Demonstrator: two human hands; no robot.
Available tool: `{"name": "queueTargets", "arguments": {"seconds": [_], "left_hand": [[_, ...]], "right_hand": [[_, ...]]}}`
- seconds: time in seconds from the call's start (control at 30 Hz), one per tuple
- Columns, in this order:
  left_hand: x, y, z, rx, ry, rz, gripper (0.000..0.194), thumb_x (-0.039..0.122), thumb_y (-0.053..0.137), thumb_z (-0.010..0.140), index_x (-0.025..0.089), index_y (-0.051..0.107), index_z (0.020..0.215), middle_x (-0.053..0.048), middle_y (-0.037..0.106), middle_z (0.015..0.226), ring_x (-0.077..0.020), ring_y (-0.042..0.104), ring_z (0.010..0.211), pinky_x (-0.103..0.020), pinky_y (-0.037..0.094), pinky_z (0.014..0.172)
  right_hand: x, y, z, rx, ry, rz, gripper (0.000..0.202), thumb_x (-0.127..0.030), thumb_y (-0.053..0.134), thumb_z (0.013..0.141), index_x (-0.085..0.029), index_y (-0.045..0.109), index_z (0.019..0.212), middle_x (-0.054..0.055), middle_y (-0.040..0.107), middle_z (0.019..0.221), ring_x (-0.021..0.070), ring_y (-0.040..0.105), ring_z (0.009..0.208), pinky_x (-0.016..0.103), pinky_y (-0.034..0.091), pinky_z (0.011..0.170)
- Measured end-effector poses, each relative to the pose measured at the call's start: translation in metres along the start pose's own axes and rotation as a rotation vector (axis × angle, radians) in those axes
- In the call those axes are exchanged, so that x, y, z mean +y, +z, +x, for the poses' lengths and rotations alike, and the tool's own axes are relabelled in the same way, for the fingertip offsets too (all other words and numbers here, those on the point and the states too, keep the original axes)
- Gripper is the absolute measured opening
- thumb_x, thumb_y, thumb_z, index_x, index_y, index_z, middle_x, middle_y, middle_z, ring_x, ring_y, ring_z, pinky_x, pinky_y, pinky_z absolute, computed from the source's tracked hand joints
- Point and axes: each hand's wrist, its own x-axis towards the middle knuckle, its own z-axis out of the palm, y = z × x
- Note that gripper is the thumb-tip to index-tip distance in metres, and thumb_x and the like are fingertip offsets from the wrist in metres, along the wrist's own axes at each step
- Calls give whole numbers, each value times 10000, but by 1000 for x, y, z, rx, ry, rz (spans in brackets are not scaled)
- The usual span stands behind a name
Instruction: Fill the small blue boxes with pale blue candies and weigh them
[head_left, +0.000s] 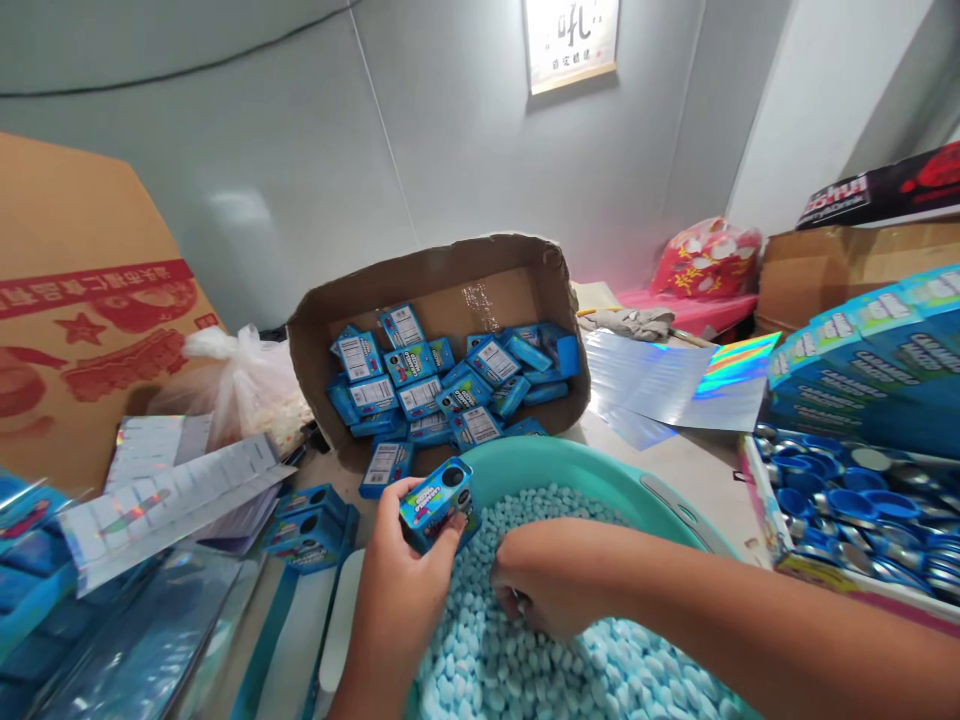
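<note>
A small blue printed candy box [435,500] is gripped between the thumb and fingers of my left hand [405,570], tilted over the left rim of a turquoise basin [592,465]. Small pale blue candies [495,670] fill much of that basin. Down among them is my right hand [544,580], its fingers curled in around some candies; the fingertips are partly hidden. Just behind my left hand, an open cardboard carton [435,270] lies with many similar blue boxes [465,392] heaped inside it.
To the left stand stacked blue boxes [311,525], silvery printed sheets [172,500], a plastic bag [247,375] and a large carton [82,330]. On the right are a tray of blue and silver lids [855,500], blue printed card [870,360] and a shiny sheet [667,375].
</note>
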Motion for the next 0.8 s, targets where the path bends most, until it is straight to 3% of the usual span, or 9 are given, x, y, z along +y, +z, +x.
{"name": "queueTargets", "arguments": {"seconds": [0.2,0.33,0.47,0.63,0.73,0.8], "left_hand": [[3,0,-2,-7,13,7,499,468,756,740,241,576,1146,-43,724,995,-255,697,882,-357,520,822],[2,-2,0,-16,13,21,484,455,747,749,244,574,1149,-43,724,1013,-261,699,912,-370,515,847],[-2,-4,3,-34,-4,-17,526,441,759,728,229,566,1169,-54,727,1002,-256,703,879,-353,528,800],[1,-5,2,-42,-5,-1,485,367,722,726,225,574,1165,-50,727,987,-258,697,871,-332,522,751],[4,-6,1,-128,-22,38,488,326,732,702,229,584,1157,-46,722,1007,-261,688,887,-324,513,753],[7,-6,-1,-198,-26,85,454,313,717,723,242,587,1152,-35,716,1002,-253,682,869,-315,501,743]], "right_hand": [[-3,-7,-3,28,-70,15,324,-92,621,673,-272,788,883,-17,683,708,147,448,515,260,299,474],[-3,-13,-6,101,-181,173,303,-81,598,703,-224,785,895,-2,727,755,149,555,611,243,354,531],[-1,-23,-11,139,-248,383,216,-132,644,755,-204,782,904,0,731,784,142,611,671,225,423,603],[1,-35,-19,235,-295,719,171,-157,657,782,-179,758,918,5,702,749,128,617,641,206,445,567],[2,-37,-20,298,-265,996,124,-218,664,816,-169,711,919,-2,659,692,134,615,607,217,453,539],[3,-36,-17,418,-247,1055,104,-253,667,828,-172,686,890,-11,631,676,132,605,598,226,450,542]]}}
